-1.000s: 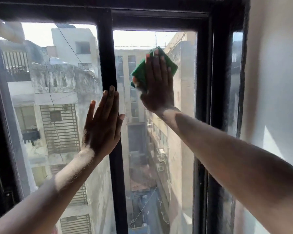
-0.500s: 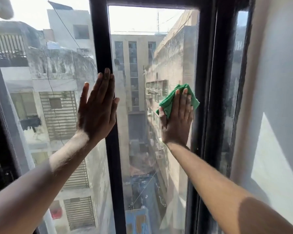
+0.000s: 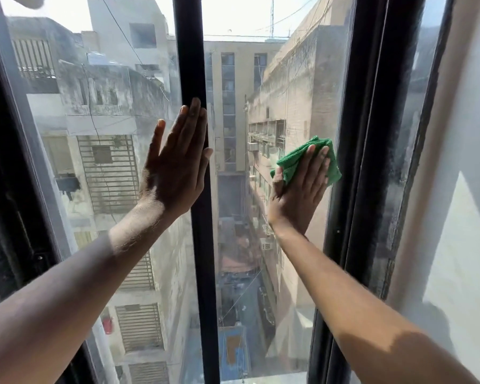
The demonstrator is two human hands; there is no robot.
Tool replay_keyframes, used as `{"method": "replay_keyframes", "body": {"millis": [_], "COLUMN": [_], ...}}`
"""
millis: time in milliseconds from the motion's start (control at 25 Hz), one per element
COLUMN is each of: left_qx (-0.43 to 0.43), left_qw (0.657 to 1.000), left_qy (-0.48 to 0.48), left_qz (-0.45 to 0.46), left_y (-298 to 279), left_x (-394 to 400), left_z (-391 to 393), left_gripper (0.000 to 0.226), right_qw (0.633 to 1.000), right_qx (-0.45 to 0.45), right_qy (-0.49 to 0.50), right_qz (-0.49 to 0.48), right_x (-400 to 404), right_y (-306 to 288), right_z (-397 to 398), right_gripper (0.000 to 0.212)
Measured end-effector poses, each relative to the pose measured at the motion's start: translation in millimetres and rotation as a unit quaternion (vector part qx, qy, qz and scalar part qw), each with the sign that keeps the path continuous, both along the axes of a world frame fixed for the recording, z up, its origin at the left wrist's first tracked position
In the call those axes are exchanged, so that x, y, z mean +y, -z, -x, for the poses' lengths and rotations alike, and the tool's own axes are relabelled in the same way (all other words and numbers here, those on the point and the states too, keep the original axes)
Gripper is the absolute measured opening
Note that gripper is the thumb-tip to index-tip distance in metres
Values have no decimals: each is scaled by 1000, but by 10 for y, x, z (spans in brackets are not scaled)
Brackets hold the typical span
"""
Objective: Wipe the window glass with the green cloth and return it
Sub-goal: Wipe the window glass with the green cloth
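The green cloth (image 3: pixel 294 162) is pressed flat against the right window pane (image 3: pixel 261 259), close to the pane's right frame. My right hand (image 3: pixel 297 195) lies flat over the cloth with fingers spread upward, holding it to the glass. My left hand (image 3: pixel 175 167) is open and flat, its palm resting on the left pane (image 3: pixel 108 189) with the fingertips overlapping the black centre mullion (image 3: pixel 203 245).
A thick black frame (image 3: pixel 363 162) bounds the right pane, with a narrow dusty glass strip and a white wall (image 3: pixel 460 189) beyond it. A dark frame (image 3: pixel 9 189) runs down the left. Buildings and an alley show through the glass.
My right hand carried the cloth down from the top of the right pane and over toward its right frame. The left hand kept its place on the mullion while the view tilted downward.
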State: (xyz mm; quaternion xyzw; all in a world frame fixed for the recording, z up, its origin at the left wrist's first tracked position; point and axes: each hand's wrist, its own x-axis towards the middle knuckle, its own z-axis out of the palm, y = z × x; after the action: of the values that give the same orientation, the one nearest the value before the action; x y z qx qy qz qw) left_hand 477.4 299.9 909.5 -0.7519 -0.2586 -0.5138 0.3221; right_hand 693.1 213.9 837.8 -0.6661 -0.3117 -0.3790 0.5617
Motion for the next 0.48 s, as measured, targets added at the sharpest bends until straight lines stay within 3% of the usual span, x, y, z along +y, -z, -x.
{"method": "replay_keyframes", "body": {"millis": [40, 80, 160, 200, 240, 320, 400, 440, 480], "left_qx": [-4, -8, -10, -10, -15, -31, -45, -49, -48], "left_qw": [1000, 1000, 1000, 999, 999, 999, 999, 999, 999], "left_qy": [0, -2, -19, -21, -21, -8, 3, 4, 7], "left_qz": [1, -4, -23, -31, -34, -15, 15, 22, 23], "left_y": [7, 14, 13, 8, 8, 42, 64, 45, 20], "left_x": [-6, -6, -3, 1, 5, -7, -54, -89, -107], "left_z": [-4, -3, 7, 9, 9, -20, -70, -80, -70], "left_gripper": [63, 62, 61, 61, 61, 61, 62, 63, 63], "right_qw": [1000, 994, 907, 868, 864, 927, 976, 971, 938], "right_qx": [8, -68, -323, -379, -385, -275, -62, 56, 167], "right_qy": [-2, 2, 10, 8, -7, -67, -158, -219, -302], "right_qz": [13, 86, 270, 322, 325, 246, 138, 76, 1], "right_x": [61, 75, -195, -369, -490, -589, -513, -470, -455], "right_y": [163, 468, 1095, 1232, 1314, 1288, 1120, 961, 725], "right_z": [136, 144, -116, -328, -464, -318, 153, 348, 500], "right_gripper": [78, 81, 101, 109, 109, 83, 66, 65, 60]}}
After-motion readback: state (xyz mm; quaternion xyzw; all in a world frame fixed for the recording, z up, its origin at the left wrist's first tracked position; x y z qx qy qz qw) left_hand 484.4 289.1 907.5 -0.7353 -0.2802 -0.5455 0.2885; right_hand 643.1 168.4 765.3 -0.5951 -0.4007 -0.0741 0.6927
